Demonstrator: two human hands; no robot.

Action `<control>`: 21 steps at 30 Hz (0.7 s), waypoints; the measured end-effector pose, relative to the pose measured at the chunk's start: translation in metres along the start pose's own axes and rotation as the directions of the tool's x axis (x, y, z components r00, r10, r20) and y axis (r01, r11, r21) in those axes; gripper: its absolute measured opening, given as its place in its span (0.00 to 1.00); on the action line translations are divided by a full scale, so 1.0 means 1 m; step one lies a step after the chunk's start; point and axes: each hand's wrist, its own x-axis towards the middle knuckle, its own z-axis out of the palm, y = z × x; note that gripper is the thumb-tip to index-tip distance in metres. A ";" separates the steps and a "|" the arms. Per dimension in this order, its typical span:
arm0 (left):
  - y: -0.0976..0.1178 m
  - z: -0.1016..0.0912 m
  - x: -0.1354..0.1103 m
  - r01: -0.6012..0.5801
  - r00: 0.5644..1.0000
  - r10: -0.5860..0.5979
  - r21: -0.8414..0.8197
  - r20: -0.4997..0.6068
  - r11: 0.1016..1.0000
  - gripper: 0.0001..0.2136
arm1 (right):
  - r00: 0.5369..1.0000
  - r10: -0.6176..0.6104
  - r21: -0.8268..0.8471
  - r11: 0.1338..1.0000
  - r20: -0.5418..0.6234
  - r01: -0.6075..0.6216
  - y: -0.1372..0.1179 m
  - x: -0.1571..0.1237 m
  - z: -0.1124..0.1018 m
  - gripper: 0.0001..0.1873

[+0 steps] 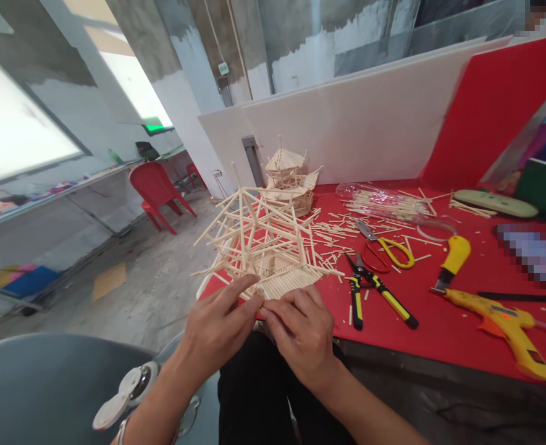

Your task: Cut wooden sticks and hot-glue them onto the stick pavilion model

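A pagoda-like model of thin wooden sticks (285, 284) stands at the table's near left edge, with an open frame above and a slatted roof panel facing me. My left hand (224, 321) is closed in a pinch at the panel's lower edge. Thumb and fingers of my right hand (301, 327) are pressed together just beside it, the fingertips of both hands nearly meeting. Whatever lies between them is too small and covered to name. Behind the frame stands a smaller finished-looking stick pavilion (286, 162) with a pointed roof.
On the red table (328, 315) lie black-and-yellow pliers (386, 296), scissors (396, 252), a yellow-handled knife (456, 256) and a yellow glue gun (504, 324). Loose sticks (333, 232) and a plastic bag of sticks (384, 203) lie farther back. A red chair (159, 191) stands left.
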 end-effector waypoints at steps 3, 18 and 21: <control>-0.001 0.000 0.000 -0.013 1.000 0.012 0.008 0.014 1.000 0.11 | 1.000 -0.003 -0.009 1.000 -0.007 0.003 0.000 0.000 0.000 0.04; -0.006 0.003 -0.006 -0.061 0.997 0.068 0.146 -0.039 0.987 0.09 | 0.999 -0.037 -0.197 0.980 -0.029 0.030 0.029 -0.046 -0.081 0.11; -0.012 0.008 -0.005 -0.069 0.993 0.084 0.170 -0.085 0.983 0.09 | 0.995 0.008 -0.503 0.862 -0.095 -0.055 0.066 -0.063 -0.129 0.07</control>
